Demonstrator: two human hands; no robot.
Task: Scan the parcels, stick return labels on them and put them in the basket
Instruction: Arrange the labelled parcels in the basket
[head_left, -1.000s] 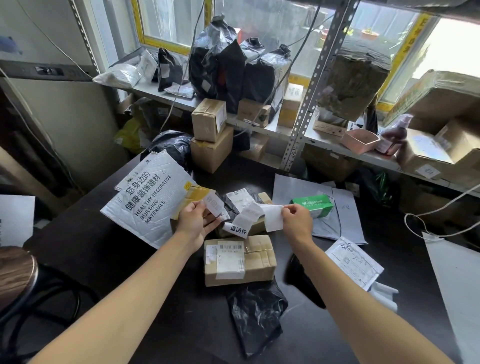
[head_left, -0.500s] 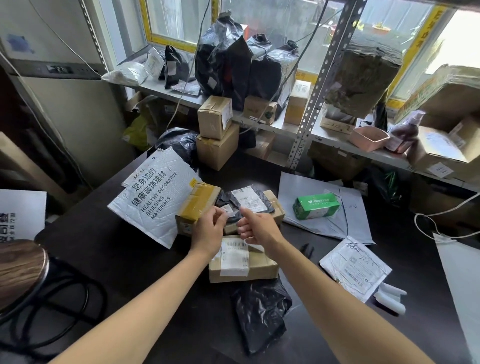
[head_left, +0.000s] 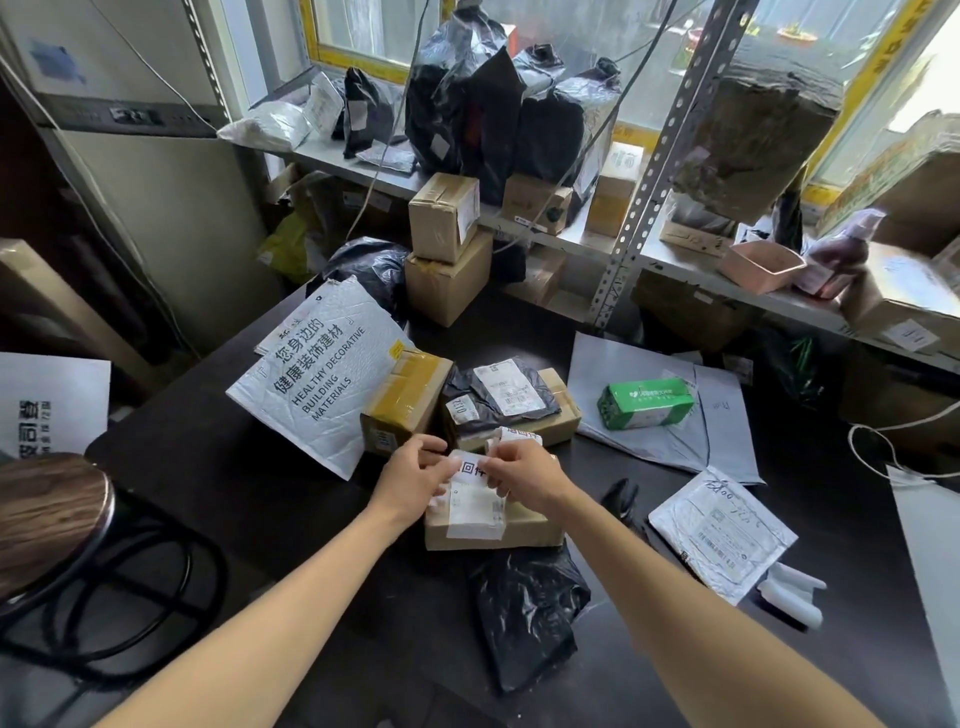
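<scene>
A small cardboard parcel (head_left: 524, 527) with a white shipping label lies on the dark table (head_left: 249, 493) in front of me. Over its far edge I hold a white return label (head_left: 471, 467) printed with black characters. My left hand (head_left: 413, 475) pinches the label's left side. My right hand (head_left: 524, 473) pinches its right side, and a strip of backing paper (head_left: 519, 434) curls up behind those fingers. The label's lower edge meets the parcel's top. No basket can be made out.
Behind lie a yellow-taped box (head_left: 405, 400), a black bag parcel (head_left: 498, 395) on a box, a white padded mailer (head_left: 317, 384), a green pack (head_left: 644, 405) and grey mailers (head_left: 722, 530). A black bag (head_left: 524, 608) lies near me. Shelves (head_left: 623, 249) hold more parcels; a stool (head_left: 47, 514) stands left.
My hands came together from holding the label strip apart in the air and lowered onto the cardboard parcel. The label now sits at the parcel's top edge between both hands.
</scene>
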